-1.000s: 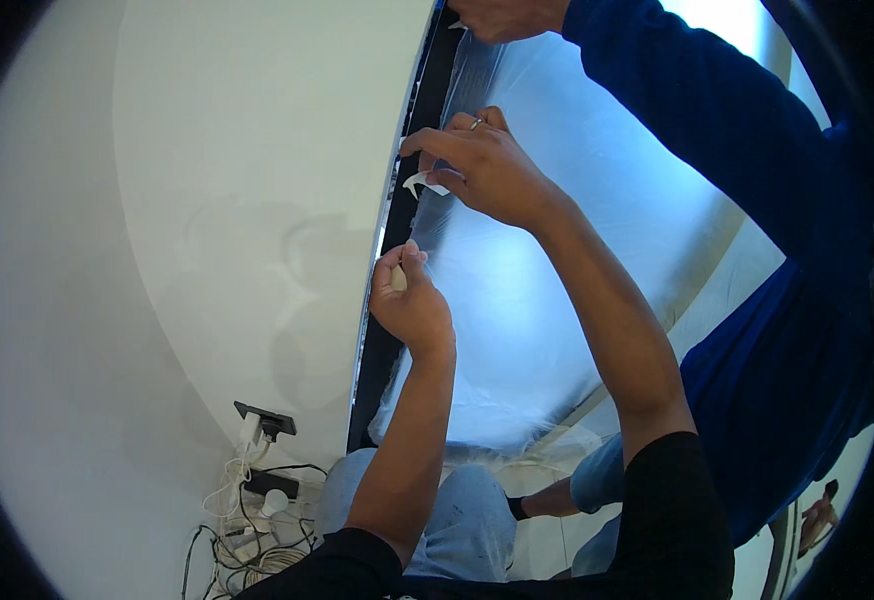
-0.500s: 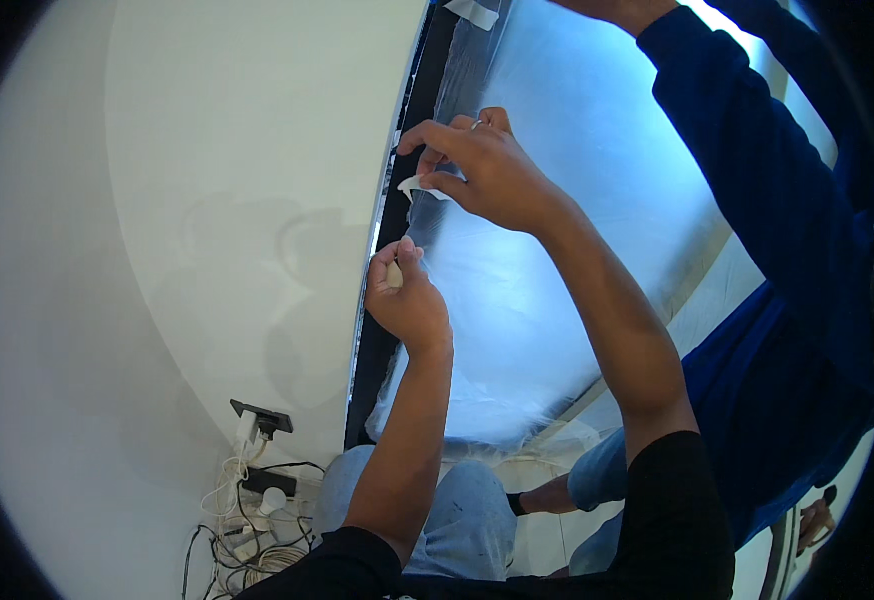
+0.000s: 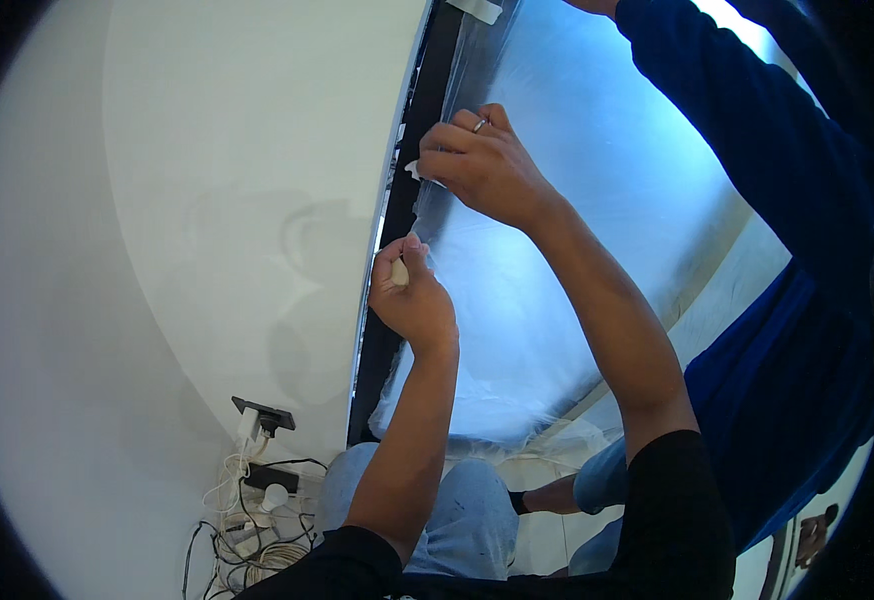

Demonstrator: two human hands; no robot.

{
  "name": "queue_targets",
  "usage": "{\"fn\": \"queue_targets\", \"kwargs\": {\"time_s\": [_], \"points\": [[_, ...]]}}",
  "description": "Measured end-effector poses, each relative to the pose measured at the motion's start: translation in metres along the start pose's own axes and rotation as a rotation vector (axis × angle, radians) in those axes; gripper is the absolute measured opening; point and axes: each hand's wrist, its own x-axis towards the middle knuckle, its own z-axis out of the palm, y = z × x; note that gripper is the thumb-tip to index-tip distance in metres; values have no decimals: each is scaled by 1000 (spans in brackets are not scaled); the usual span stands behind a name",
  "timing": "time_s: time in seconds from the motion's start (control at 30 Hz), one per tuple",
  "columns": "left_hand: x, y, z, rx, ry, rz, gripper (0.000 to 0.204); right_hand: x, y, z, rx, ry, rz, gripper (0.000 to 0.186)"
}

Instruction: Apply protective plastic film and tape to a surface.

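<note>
A clear plastic sheet (image 3: pixel 537 290) hangs over a bright bluish panel with a black frame edge (image 3: pixel 360 410). At that edge, my left hand (image 3: pixel 419 305) is closed in a pinch, thumb against fingers, on the rim of the plastic sheet. Further up, my right hand (image 3: pixel 487 170), with a ring on one finger, has its fingers curled together over a piece of white tape (image 3: pixel 413 170). The tape's torn end sticks out beyond the fingers onto the black frame. Another white tape piece (image 3: pixel 477 10) holds the sheet near the top.
A white wall (image 3: pixel 247 200) runs along the left. Below it, a dark socket box (image 3: pixel 263 413) with plugs and a tangle of cables (image 3: pixel 247 545) sits by my legs. At right stands another person in a blue sleeve (image 3: pixel 747 140), reaching toward the top of the panel.
My right hand's fingers have closed down over the tape, where they were spread before. My left hand has barely shifted. The other person's arm has moved slightly up.
</note>
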Motion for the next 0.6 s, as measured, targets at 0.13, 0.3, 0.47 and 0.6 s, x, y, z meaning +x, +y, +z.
{"fn": "queue_targets", "kwargs": {"time_s": [0.13, 0.3, 0.47, 0.6], "points": [[-1, 1, 0, 13, 2, -10, 13, -5, 5, 13, 21, 47, -2, 17], [-1, -1, -2, 11, -31, -7, 13, -7, 8, 20, 12, 84, -53, 22], [0, 0, -5, -5, -25, -8, 12, -4, 3, 23, -52, 151, -94, 22], [-1, -1, -6, -29, -60, -32, 12, -9, -5, 27, -147, 117, -16, 32]]}}
